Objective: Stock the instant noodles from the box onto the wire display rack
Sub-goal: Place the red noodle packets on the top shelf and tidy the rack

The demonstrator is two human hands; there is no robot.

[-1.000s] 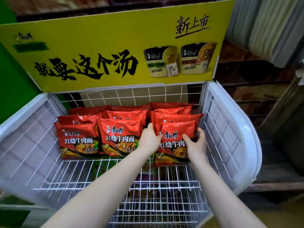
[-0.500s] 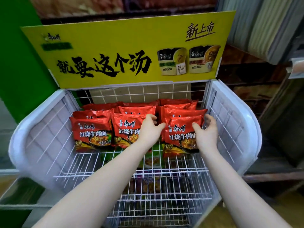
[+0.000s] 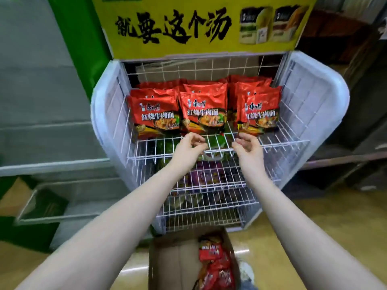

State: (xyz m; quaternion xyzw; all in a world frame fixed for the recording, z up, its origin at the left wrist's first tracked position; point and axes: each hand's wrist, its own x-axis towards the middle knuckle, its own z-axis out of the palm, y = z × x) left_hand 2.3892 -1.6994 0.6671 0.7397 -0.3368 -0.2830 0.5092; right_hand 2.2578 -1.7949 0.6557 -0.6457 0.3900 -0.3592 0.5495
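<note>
- Head view: left hand (image 3: 189, 146) and right hand (image 3: 247, 146) hover empty at frame centre, fingers loosely curled, before the white wire display rack (image 3: 282, 146).
- Loose red foil noodle packets (image 3: 215, 264) lie jumbled in the brown cardboard box (image 3: 173, 264), bottom centre, straight below (right hand probably nearer).
- Shelved red packets (image 3: 202, 109) read 红烧牛肉面; the yellow cardboard sign (image 3: 167, 45) reads 就要这个汤.

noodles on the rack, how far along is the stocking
Done: three columns of red noodle packets stand on the top shelf of the wire rack. In hand: nothing. The left hand and right hand hover empty, fingers loosely curled, over the shelf's front edge. Left: more red packets lie in the cardboard box below, and the shelf's front strip is bare.
</note>
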